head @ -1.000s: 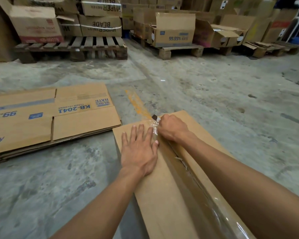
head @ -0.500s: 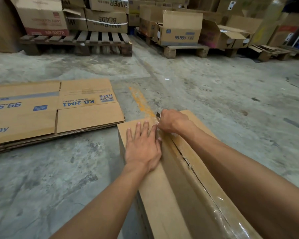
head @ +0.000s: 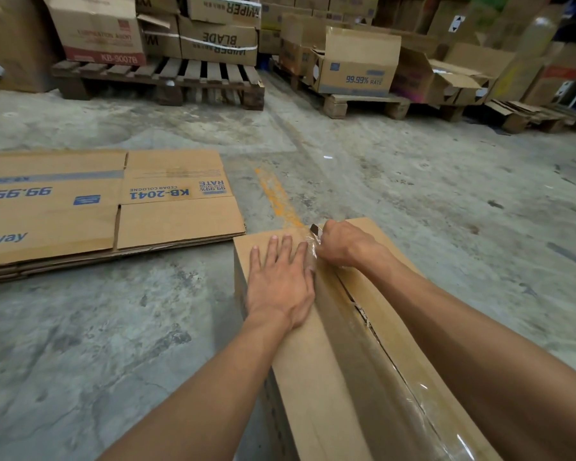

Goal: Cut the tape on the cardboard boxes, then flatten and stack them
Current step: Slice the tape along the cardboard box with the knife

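A brown cardboard box (head: 313,377) stands in front of me with clear tape (head: 389,384) along its top seam. The seam gapes open along most of its length. My left hand (head: 280,284) presses flat on the left flap, fingers straight. My right hand (head: 343,244) grips a cutter (head: 316,230) at the far end of the seam, its dark tip showing past the fingers. Crumpled tape bunches between the two hands. A stack of flattened boxes (head: 107,207) lies on the floor to the left.
Bare concrete floor (head: 429,201) with an orange paint mark spreads ahead. A wooden pallet (head: 167,78) loaded with boxes stands at the back left. More cartons on pallets, one printed "99.99% RATE" (head: 359,64), line the back right.
My right hand with the cutter stays at the seam's far end, hardly moved. My left hand stays pressed on the flap. The view has tilted slightly.
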Motion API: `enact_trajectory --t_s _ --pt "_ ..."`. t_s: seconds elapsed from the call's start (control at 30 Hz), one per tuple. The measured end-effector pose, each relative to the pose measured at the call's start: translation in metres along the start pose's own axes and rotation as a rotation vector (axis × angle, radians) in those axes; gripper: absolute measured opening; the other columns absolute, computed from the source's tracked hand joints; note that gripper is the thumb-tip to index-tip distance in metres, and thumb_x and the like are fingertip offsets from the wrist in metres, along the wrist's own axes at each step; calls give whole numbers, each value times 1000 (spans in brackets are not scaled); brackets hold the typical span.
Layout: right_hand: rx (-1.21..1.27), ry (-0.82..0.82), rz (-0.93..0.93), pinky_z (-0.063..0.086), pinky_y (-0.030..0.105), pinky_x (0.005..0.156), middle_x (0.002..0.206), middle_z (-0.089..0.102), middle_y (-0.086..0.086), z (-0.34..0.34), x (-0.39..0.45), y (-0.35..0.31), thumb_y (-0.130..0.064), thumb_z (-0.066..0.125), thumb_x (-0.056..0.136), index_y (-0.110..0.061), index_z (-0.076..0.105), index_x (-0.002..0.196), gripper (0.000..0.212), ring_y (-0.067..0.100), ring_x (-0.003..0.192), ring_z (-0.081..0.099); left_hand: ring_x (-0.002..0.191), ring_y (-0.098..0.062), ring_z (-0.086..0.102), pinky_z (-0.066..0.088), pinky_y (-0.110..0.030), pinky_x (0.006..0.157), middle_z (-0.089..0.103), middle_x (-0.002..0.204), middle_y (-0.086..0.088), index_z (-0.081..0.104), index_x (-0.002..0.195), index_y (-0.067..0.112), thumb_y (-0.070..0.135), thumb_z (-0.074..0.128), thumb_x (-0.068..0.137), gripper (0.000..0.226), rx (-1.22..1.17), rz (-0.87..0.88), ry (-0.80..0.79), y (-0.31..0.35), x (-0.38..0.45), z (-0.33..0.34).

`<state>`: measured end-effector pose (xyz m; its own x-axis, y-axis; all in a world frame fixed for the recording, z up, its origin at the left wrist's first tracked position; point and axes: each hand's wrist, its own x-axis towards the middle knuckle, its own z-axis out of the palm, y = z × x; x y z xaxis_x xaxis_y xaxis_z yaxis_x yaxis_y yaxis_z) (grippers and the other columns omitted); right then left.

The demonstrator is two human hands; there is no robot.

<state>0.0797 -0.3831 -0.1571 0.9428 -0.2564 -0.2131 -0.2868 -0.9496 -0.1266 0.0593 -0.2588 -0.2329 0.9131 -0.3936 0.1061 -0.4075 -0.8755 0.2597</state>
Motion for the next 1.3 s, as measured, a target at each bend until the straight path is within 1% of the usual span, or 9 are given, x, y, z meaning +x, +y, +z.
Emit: enact_trajectory --t_s 0.17,0.33,0.73,0.93,1.0,1.07,1.17,1.23,1.3 --pt "-9 2 8 42 38 91 132 54 14 6 -12 6 -34 44 96 -8 49 128 41 33 118 54 151 -18 -6 -5 -48 120 0 164 4 9 156 29 41 15 102 56 -13 -8 0 0 -2 -1" --pt "4 6 16 41 38 93 135 52 14 11 -22 9 -31 46 95 -8 47 131 43 32 122 52 151 -17 -5 -3 -47 121 1 164 4 9 156 29 41 15 102 55 -5 -14 4 0 -1 -1" --pt "-114 36 -18 39 37 81 125 58 13 16 -54 19 -29 39 96 -9 52 124 37 32 112 57 151 -16 -5 -3 -47 121 2 164 4 10 156 30 42 13 103 54 0 -23 10 0 -2 0" --pt "-166 14 -14 38 36 79 123 59 11 17 -73 26 -26 40 94 -11 53 122 34 32 111 57 151 -16 -5 -3 -47 121 2 164 4 10 155 31 43 14 103 54 13 -26 7 0 -2 1" --pt "-170 -11 -14 37 34 75 118 61 10 16 -81 32 -25 41 93 -13 54 113 27 32 105 58 151 -17 -6 -4 -46 121 1 164 4 10 155 32 44 13 103 54 18 -26 1 0 -1 1" --pt "-112 10 -5 36 34 72 111 63 11 19 -89 40 -28 40 93 -16 52 95 17 32 92 55 151 -17 -5 -4 -46 121 1 164 4 10 155 32 44 13 103 54 27 -26 -7 0 0 0" --pt "-5 72 21 36 35 71 100 62 13 30 -104 47 -27 40 93 -17 47 83 16 34 92 57 151 -17 -4 -2 -46 121 3 164 4 11 155 32 44 14 103 54 24 -16 -12 0 1 0" --pt "2 119 14 36 34 69 84 54 9 32 -116 50 -25 41 91 -16 43 76 18 33 83 52 151 -18 -3 -1 -47 121 4 164 4 12 155 32 45 14 103 54 21 -5 -6 -2 2 0" --pt "45 198 12 36 34 66 72 47 5 31 -128 57 -25 40 92 -16 40 66 27 33 76 49 151 -18 -2 0 -48 121 5 164 3 13 155 32 45 14 103 54 19 -2 -9 -3 5 -1"
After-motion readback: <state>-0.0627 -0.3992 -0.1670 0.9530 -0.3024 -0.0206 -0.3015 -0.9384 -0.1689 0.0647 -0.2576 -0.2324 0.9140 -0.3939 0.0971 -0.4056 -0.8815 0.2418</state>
